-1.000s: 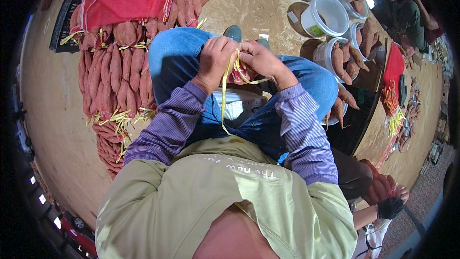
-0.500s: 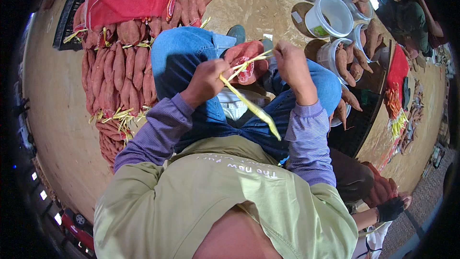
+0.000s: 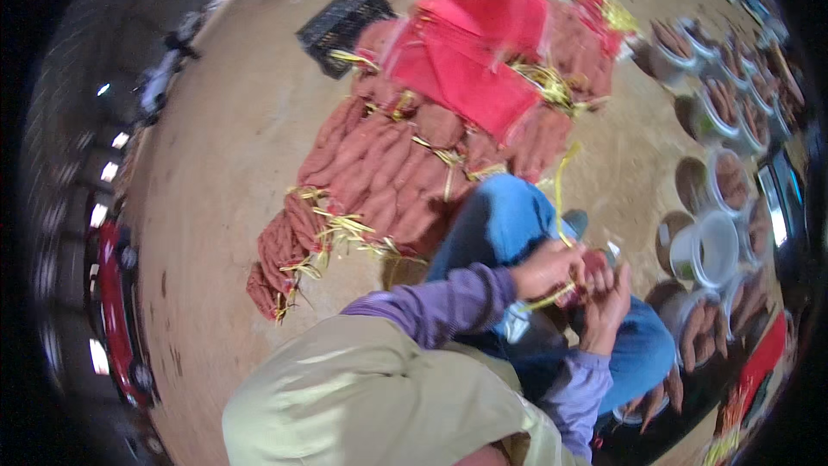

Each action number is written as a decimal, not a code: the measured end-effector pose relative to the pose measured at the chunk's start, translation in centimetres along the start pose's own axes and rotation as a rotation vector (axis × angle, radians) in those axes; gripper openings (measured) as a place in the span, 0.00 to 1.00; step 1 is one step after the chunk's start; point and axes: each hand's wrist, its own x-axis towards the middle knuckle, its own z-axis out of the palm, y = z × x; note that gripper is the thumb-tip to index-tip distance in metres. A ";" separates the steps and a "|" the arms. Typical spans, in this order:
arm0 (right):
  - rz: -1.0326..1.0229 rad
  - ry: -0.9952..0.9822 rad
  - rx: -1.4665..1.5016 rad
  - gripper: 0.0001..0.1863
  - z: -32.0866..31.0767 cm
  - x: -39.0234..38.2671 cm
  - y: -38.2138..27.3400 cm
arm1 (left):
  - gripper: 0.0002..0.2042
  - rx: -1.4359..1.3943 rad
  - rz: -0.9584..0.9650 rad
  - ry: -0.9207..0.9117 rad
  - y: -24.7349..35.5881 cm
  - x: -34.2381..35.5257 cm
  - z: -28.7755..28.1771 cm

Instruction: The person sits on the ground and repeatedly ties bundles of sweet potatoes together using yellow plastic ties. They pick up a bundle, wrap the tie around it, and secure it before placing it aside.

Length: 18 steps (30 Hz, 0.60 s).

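My hands are close together above my bent knees, slightly blurred. In my left hand (image 3: 548, 269) the fingers are closed on a yellow tie (image 3: 559, 185), one end of which sticks up in a curve. Its other end slants out below the fingers. My right hand (image 3: 607, 298) has its fingers bent in against the left, closed on the same tie; the knot itself is hidden. Just behind the fingers shows part of a red mesh bag of sweet potatoes (image 3: 593, 261), mostly covered by my hands.
A large pile of bagged sweet potatoes (image 3: 379, 168) lies left, with red empty mesh bags (image 3: 474, 52) on top. Behind it stands a black crate (image 3: 343, 26). White buckets of sweet potatoes line the right, near an empty white bucket (image 3: 707, 250). A red car (image 3: 116, 311) is far left.
My hands were apart, pulling the yellow tie sideways; now they have come together over the bag. The view has swung left, so the pile and crate sit further right.
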 end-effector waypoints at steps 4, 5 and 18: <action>-0.081 0.039 -0.018 0.13 -2.7 3.7 0.2 | 0.10 0.001 0.112 -0.014 -2.7 2.5 -1.5; -0.096 0.092 -0.085 0.11 -3.4 4.7 0.2 | 0.10 0.068 0.041 0.021 -1.9 1.7 -1.4; -0.941 -0.423 -1.149 0.11 2.3 -3.5 0.6 | 0.12 1.332 0.765 -0.195 -2.8 2.1 -1.4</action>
